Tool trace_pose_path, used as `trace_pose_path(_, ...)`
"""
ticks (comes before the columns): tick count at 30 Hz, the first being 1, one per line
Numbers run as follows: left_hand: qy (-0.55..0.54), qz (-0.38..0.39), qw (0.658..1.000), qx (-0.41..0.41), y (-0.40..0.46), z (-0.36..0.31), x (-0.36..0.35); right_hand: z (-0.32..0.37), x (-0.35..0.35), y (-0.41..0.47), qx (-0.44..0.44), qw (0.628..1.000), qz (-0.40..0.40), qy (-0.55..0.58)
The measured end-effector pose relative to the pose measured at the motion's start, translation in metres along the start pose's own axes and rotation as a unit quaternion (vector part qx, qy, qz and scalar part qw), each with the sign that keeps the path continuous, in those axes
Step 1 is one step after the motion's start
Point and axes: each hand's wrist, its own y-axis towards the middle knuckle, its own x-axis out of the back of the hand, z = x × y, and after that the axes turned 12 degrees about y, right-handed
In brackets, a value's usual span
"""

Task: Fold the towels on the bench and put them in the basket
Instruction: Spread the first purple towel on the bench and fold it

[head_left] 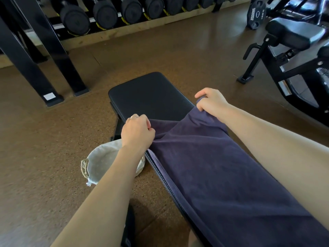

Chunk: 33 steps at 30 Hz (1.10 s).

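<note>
Dumbbell rack (114, 16) along the far wall, weight plate (256, 15), black exercise machine (292, 56) — brown floor (44, 148)

Towel (213, 166): soft matt navy cloth. Bench (151, 93): matt black ribbed padding. Basket (103, 164): pale fabric liner. Floor (44, 148): speckled brown, slightly glossy.

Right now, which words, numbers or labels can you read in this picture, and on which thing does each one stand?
"10KG": on the black weight plate, turned sideways.
Other white print and a logo on that plate: too small and blurred to read.
White label on the rack foot: blank or unreadable.
Nothing readable on the towel, bench or basket.
</note>
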Motion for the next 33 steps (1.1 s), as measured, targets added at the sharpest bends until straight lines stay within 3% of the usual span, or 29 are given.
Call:
trace_pose_path(4,-0.083,-0.033,0.993,0.072,0.002,0.007,0.009,0.011,0.011,0.006,-0.094,0.995,-0.005,0.038)
trace_pose_path(8,-0.159,-0.077,0.979,0.097,0.004,0.014,0.018,0.008,0.012,0.008,-0.077,0.981,-0.006,0.178)
trace_pose_path(10,-0.191,-0.093,0.971,0.107,0.007,0.018,0.019,0.009,0.009,0.014,-0.060,0.980,-0.020,0.191)
trace_pose_path(20,-0.163,-0.055,0.973,0.154,0.017,0.042,-0.005,0.011,-0.029,0.049,0.008,0.999,0.000,0.034)
trace_pose_path(33,-0.227,-0.048,0.946,0.227,0.032,0.058,-0.024,0.000,-0.063,0.091,0.034,0.998,0.004,-0.057)
